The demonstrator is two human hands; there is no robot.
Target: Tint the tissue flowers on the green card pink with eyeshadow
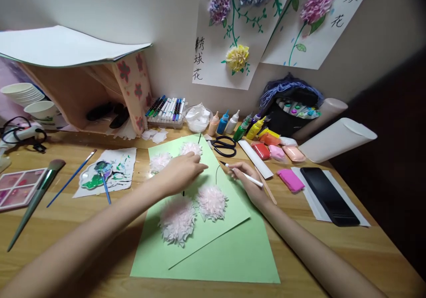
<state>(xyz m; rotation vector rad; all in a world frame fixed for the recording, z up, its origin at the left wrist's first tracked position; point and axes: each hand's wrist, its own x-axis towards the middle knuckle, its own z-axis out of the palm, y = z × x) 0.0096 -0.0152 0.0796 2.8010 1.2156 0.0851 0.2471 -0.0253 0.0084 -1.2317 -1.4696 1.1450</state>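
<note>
Right hand [248, 180] grips a white marker [241, 174]; left hand [181, 171] lies flat on green paper [226, 240] with fluffy pink flowers [211, 201].

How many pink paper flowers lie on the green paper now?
4. One lies at the front left, one beside it on the right, one at the back left, one at the back by the left hand's fingertips. Hands may hide more.

My left hand [181, 172] covers part of the green paper [213, 244] and the near edge of the paper flower [190, 148] at its twelve o'clock. The white marker [241, 174] vanishes into my right hand [248, 183]; its tip is too small to make out. Both my forearms run off the bottom edge. The makeup palette [18, 187] at nine o'clock is cut by the left edge.
</note>
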